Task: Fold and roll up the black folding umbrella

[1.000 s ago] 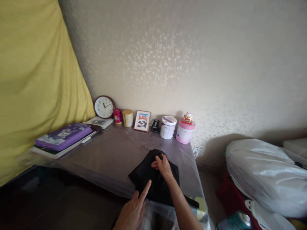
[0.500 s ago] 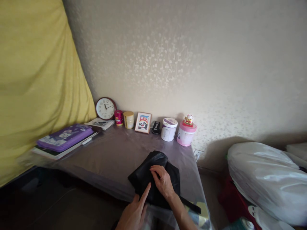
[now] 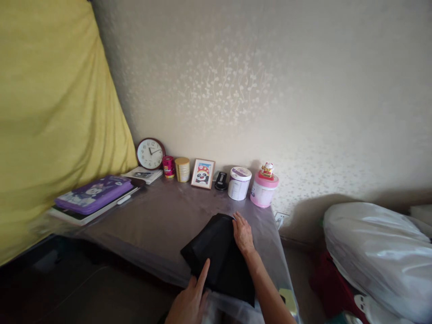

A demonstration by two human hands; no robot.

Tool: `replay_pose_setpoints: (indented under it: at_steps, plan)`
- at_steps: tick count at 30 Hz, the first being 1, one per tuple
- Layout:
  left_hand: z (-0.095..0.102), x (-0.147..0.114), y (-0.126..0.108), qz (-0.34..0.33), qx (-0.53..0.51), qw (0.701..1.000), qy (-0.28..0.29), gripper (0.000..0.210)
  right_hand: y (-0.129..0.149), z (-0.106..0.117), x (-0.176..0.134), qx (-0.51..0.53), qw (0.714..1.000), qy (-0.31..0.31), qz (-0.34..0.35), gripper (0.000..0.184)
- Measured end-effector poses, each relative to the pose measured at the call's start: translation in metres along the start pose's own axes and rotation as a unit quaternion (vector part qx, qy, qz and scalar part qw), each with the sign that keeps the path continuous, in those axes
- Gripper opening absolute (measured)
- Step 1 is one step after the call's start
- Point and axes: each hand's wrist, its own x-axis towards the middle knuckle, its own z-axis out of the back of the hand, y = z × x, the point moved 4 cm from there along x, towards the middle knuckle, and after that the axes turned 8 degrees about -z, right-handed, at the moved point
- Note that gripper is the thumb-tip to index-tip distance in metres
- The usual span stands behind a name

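View from head height, down onto a plastic-covered table (image 3: 158,220) against a patterned wall. At the near right part of the tabletop, lying flat and slightly askew, a black cloth (image 3: 216,254) — smooth, with layers or folds, right by the front edge and so within easy reach of both hands.

Over its near edge, the left hand (image 3: 189,300), with index finger straight out along the cloth and thumb apart from it; seemingly a light weight against sliding. Lower fingers tucked under and out of sight, so impossible to tell whether pinching fabric or merely resting on it.

At the far right edge of the cloth, the right hand (image 3: 243,234), palm down, fingers outstretched and close to flat, with no pinch visible; apparently there to keep that side level.

Along the wall, out of the way of the hands: a round clock (image 3: 150,153), a magenta tin (image 3: 168,167), a yellow-lidded canister (image 3: 182,171), a framed panda picture (image 3: 203,174) tilted back for easy viewing, a white tub (image 3: 239,183), and a pink tub (image 3: 264,191) — handy as a stand for a lucky-cat figurine (image 3: 267,170). To the left, a purple case (image 3: 93,194), stacked flat on books.
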Motion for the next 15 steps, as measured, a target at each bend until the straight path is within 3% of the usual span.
replay_pose_setpoints:
  at_steps: [2, 5, 7, 11, 15]
  plan:
    - [-0.003, 0.000, 0.002, 0.005, 0.006, 1.000, 0.008, 0.059, 0.019, 0.008, -0.011, 0.038, 0.997, 0.010, 0.069, 0.032]
    - [-0.006, 0.002, 0.004, -0.001, 0.002, 1.000, -0.001, 0.058, 0.051, 0.005, -0.035, 0.075, 0.969, 0.129, 0.196, 0.028]
    - [-0.007, 0.003, 0.004, -0.003, 0.000, 1.000, -0.008, 0.058, 0.059, -0.002, -0.041, 0.063, 0.960, 0.168, 0.215, 0.026]
    - [-0.004, 0.002, 0.002, 0.010, 0.008, 1.000, 0.003, 0.058, 0.041, -0.014, -0.019, 0.033, 0.984, 0.113, 0.131, 0.026]
    - [-0.001, 0.000, 0.000, 0.007, -0.003, 1.000, 0.008, 0.059, -0.003, -0.002, 0.002, 0.085, 0.995, 0.028, -0.050, 0.030]
